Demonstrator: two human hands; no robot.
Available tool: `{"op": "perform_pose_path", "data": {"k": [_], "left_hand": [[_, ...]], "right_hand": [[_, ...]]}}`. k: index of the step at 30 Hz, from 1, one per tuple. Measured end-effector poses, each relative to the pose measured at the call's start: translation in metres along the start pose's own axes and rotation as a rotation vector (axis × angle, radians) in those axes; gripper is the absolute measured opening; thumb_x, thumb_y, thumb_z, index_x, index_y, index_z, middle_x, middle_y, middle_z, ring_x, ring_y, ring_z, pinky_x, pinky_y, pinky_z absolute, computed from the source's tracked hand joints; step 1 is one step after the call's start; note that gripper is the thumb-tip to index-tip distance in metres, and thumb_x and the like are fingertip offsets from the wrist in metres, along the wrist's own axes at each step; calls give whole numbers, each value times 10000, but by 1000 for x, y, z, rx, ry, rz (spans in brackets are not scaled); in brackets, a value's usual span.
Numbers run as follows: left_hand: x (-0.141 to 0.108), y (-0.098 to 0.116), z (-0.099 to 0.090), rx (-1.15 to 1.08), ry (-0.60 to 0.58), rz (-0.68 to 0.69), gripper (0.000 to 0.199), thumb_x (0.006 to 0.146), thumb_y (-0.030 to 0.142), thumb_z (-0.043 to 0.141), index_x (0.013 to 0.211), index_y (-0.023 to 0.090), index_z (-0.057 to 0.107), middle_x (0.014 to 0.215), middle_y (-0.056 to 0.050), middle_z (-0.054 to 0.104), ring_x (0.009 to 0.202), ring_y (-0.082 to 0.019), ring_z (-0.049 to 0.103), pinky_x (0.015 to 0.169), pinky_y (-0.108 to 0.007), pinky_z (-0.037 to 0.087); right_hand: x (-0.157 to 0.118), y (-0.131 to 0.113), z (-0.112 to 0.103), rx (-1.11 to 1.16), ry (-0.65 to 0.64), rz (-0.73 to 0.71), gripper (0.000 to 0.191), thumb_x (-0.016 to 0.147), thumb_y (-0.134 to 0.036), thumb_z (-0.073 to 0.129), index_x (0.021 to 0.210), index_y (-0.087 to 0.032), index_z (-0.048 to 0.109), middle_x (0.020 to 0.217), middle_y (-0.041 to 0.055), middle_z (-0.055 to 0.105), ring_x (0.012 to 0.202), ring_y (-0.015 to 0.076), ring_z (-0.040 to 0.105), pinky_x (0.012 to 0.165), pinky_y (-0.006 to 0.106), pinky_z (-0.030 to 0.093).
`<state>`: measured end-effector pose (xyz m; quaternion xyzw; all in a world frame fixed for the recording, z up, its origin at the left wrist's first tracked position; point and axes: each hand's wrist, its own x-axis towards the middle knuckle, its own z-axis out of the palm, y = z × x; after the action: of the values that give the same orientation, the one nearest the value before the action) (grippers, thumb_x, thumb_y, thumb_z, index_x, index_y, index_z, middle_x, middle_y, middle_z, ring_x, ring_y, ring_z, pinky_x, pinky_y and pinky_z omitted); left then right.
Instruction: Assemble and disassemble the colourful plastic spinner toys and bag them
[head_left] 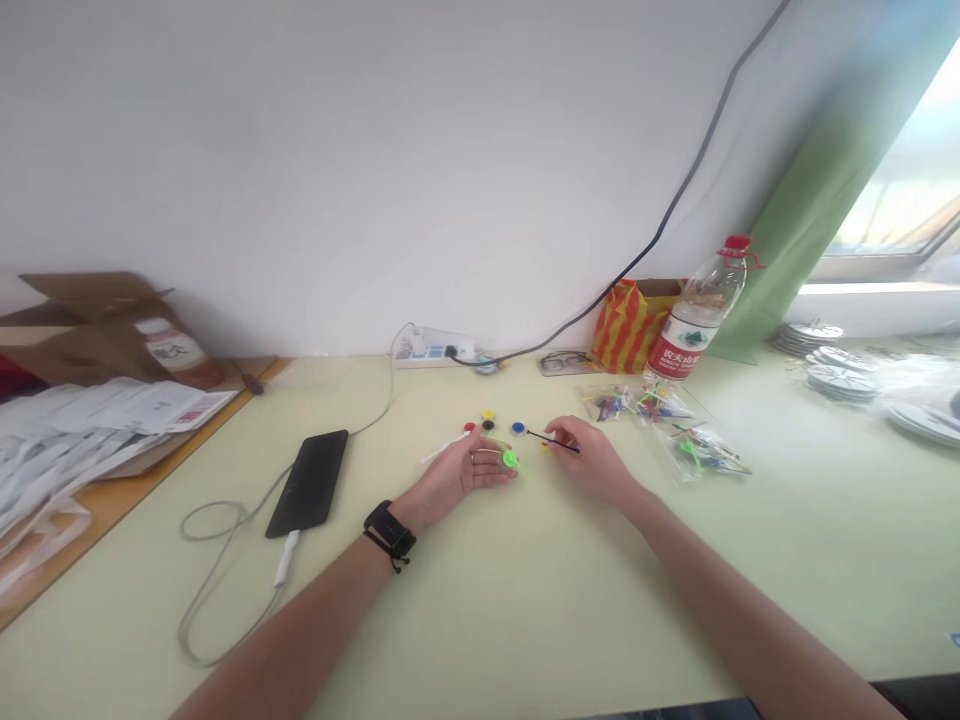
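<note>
My left hand [457, 470] is turned partly palm up, with its fingers curled at a small bright green disc [510, 459]. Between the fingertips of my right hand [592, 465] is a thin black stick [541, 436], its tip pointing left toward a small blue disc [518, 428]. Just beyond my left hand lie a yellow disc [489, 414], a black disc [487, 425] and a red disc [469, 427]. A thin white stick [439, 451] rests beside that hand. Under my right fingers, a small red and yellow piece [545, 447] is partly hidden.
Clear bags of coloured pieces [697, 455] lie to the right, near a large water bottle [686, 325] and a striped bag [630, 325]. A phone [309, 483] with its cable is at left. A power strip [431, 350] sits against the wall. Disc stacks [840, 380] stand far right.
</note>
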<state>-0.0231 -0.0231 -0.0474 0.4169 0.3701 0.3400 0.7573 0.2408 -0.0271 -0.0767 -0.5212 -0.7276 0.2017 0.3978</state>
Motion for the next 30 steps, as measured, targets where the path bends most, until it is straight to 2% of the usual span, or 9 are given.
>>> {"op": "perform_pose_path", "data": {"k": [5, 10, 17, 22, 27, 30], "left_hand": [[0, 1, 0, -13, -13, -6, 506, 1006, 559, 551, 1083, 98, 746, 1085, -180, 779, 1033, -302, 756, 1003, -407, 546], [0, 2, 0, -9, -36, -12, 537, 990, 594, 561, 1095, 101, 747, 1083, -181, 779, 1045, -300, 756, 1013, -395, 532], [0, 2, -1, -4, -54, -6, 550, 983, 607, 563, 1100, 101, 744, 1079, -175, 780, 1053, -300, 753, 1013, -394, 531], [0, 2, -2, -12, -50, -1, 521, 985, 586, 570, 1087, 106, 747, 1106, -175, 773, 1039, -296, 753, 1025, -413, 528], [1, 1, -2, -8, -54, 3, 523, 985, 589, 568, 1074, 107, 750, 1052, -167, 778, 1041, -299, 749, 1029, -417, 521], [1, 1, -2, -4, -56, 9, 521, 991, 586, 556, 1070, 109, 749, 1072, -170, 776, 1023, -297, 749, 1015, -421, 525]], "right_hand": [[3, 4, 2, 157, 73, -11, 194, 901, -250, 571, 1080, -221, 639, 907, 38, 655, 813, 194, 665, 750, 333, 541], [5, 3, 0, 145, 156, -12, 193, 945, -293, 533, 1073, -219, 659, 1031, 85, 716, 933, 225, 691, 805, 359, 559], [3, 0, -1, 156, 158, 35, 274, 1013, -362, 440, 1072, -212, 662, 877, 66, 716, 841, 229, 692, 758, 363, 550], [4, 2, 1, 92, 207, 40, 261, 986, -331, 459, 1082, -201, 664, 939, 82, 681, 804, 226, 642, 750, 378, 537], [5, 1, -1, 77, 248, 28, 271, 962, -311, 484, 1070, -190, 702, 990, 108, 647, 734, 210, 611, 664, 361, 516], [4, -3, -2, 96, 257, 12, 227, 938, -281, 526, 1077, -206, 689, 901, 69, 636, 701, 196, 592, 643, 340, 498]]}}
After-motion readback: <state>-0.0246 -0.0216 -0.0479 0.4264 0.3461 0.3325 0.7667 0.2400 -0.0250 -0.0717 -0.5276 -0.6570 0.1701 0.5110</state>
